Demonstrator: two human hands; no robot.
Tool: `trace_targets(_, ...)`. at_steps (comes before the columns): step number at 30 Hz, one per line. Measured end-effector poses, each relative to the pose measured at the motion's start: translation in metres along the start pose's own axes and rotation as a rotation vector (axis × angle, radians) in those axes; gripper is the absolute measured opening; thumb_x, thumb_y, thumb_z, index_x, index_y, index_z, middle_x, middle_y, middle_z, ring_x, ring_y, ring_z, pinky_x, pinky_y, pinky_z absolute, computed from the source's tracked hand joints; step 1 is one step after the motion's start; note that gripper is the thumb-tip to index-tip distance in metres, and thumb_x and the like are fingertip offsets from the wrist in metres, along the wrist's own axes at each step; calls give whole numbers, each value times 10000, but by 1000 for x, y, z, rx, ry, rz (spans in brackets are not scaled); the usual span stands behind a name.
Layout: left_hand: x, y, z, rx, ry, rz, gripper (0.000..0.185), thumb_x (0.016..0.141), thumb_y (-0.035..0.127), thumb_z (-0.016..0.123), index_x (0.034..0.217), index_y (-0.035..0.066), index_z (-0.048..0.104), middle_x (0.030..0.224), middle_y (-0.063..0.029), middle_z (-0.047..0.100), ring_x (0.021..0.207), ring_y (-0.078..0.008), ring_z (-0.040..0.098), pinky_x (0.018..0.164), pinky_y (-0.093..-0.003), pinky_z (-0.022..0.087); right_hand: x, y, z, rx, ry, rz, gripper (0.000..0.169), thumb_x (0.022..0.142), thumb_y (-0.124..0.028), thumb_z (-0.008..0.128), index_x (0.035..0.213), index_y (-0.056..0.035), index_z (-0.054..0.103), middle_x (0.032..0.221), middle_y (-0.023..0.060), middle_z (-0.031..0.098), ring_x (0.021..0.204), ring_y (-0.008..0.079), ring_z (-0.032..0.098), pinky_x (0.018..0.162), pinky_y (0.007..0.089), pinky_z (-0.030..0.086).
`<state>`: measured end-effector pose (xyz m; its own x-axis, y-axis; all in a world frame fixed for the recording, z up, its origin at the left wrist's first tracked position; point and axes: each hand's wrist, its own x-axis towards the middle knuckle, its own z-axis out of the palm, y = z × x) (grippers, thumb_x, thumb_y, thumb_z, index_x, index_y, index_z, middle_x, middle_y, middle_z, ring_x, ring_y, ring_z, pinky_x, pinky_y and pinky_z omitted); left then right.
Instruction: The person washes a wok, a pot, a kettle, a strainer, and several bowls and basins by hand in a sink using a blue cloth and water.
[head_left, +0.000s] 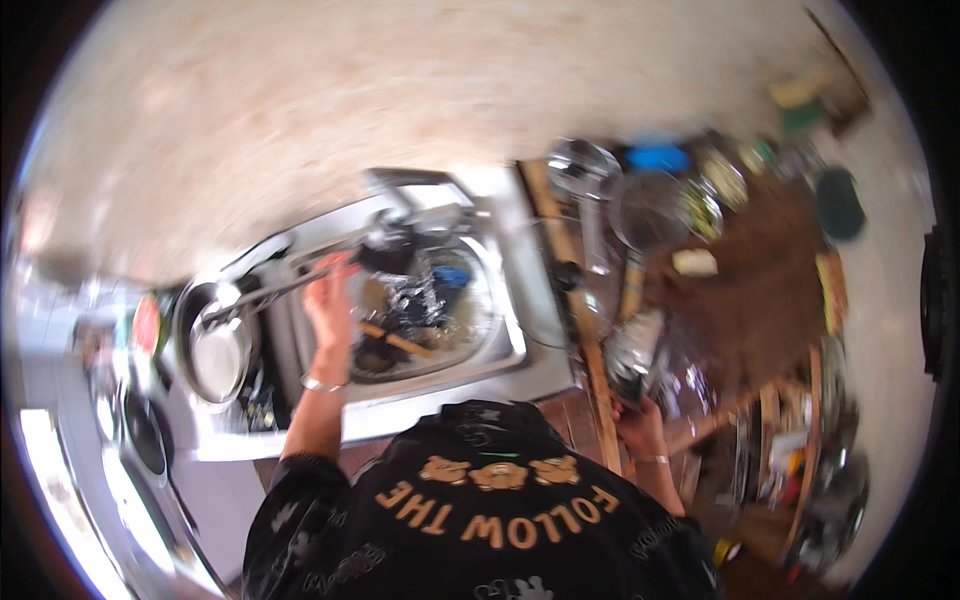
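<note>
My left hand (328, 300) is over the left side of a steel sink (517, 341), its fingers against the end of a long dark handle (281, 289). Blur hides whether they close around it. That handle slants left across a pot (217, 352) with a pale inside. Just right of the fingers, a dark, shiny fitting (386, 244) hangs below the grey faucet (412, 180). Water splashes in the basin over dark dishes, a blue item (451, 276) and an orange-yellow handle (397, 341). My right hand (641, 427) grips the lower end of a shiny metal kitchen vessel (634, 356) at the brown counter.
On the brown counter (757, 285) lie a steel pan (585, 169), a round strainer (652, 210), a blue bowl (658, 156), a glass bowl with green pieces (703, 212) and a pale block (695, 262). A wooden edge (589, 337) borders it. Frying pans (146, 435) stand left.
</note>
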<state>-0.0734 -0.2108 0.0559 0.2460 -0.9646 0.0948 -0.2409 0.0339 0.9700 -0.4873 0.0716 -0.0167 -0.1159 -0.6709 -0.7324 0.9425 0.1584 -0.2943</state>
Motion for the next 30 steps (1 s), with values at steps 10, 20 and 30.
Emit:
trace_targets(10,-10,-15,11,-156,-400,246,62,790,-30,509,823,-5,556,1003,-114,550,958,-175,508,842,-286,399,57,-46,-44,272,238,-349,131,841,-128,369,877,-48,466,902,192,587,697,230,586,606,347,507)
trace_targets(20,3,-16,19,-441,-630,-98,109,755,-36,509,787,42,577,1083,-80,497,911,-146,506,777,-240,393,145,-104,-47,158,209,-398,167,850,-133,411,903,-11,512,810,140,597,731,226,598,627,336,511)
trace_targets(30,-25,-6,19,528,-668,676,171,643,-33,567,788,54,541,1089,-121,510,1085,-307,441,844,-342,430,123,-70,0,-116,232,-338,291,872,-293,419,1020,-46,463,901,118,584,761,191,578,693,344,486)
